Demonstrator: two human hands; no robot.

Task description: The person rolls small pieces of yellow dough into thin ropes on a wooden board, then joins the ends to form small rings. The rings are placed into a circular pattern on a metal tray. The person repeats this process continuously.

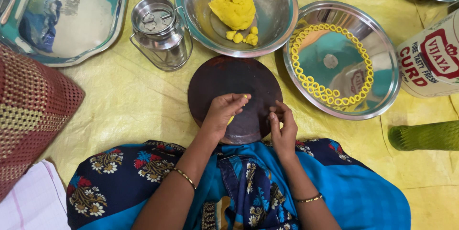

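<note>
Over the round dark wooden board point(234, 84), our left hand point(221, 113) pinches a small yellow dough piece point(231, 119); our right hand's point(283, 129) fingertips press together.

round board point(224, 79) on the sheet point(129, 106) just ahead of the lap, left hand point(221, 114) and right hand point(283, 129) over its near edge. bowl point(277, 15) behind the board, dough lump point(234, 5) and small dough bits point(244, 36) in it. lidded can point(160, 32) left of the bowl, tray point(91, 34) further left. plate point(382, 72) right of the board, dough rings point(330, 97) along its inside rim. tub point(430, 58) right of the plate, ridged roller point(423, 135) in front of the tub.
</note>
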